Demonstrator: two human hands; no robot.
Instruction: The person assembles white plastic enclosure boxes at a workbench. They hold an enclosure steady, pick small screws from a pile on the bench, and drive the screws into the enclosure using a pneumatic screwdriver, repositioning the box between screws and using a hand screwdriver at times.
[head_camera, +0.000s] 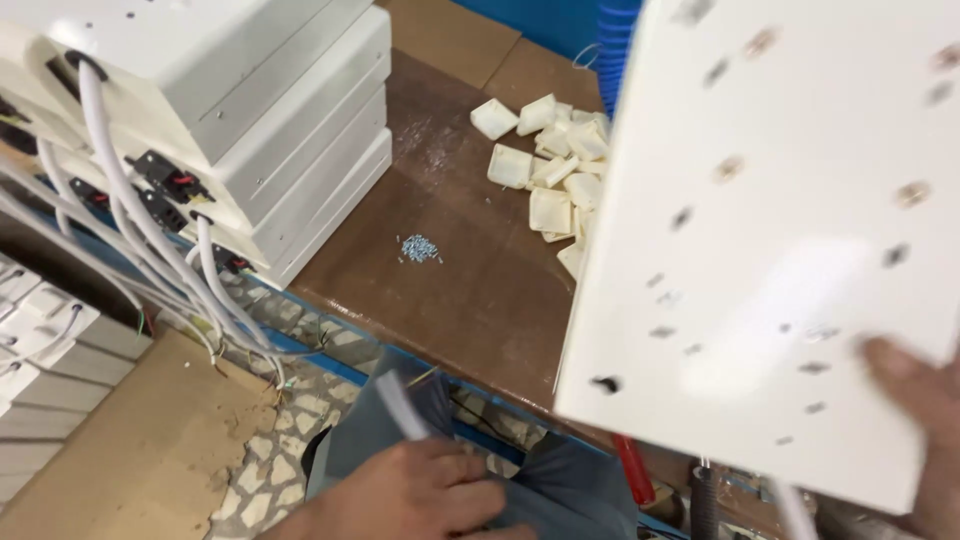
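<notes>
1. Fingers of the right hand (915, 400) press against the lower corner of a large white panel (770, 230); only the thumb shows on its face, so the hand grips the panel's edge, tilted and blurred.
2. The left hand (420, 490) lies low on grey cloth (560, 480), fingers curled together around a thin white cable (400, 405) that rises just above the knuckles.
3. Beyond the left fingers, on the brown table (450, 250), sits a small heap of blue-grey screws (420, 248).
4. Beside the panel's far edge lies a pile of cream plastic caps (550, 170).
5. Well away from the left fingers stands a stack of white housings (260, 110) with trailing white cords (150, 240).
</notes>
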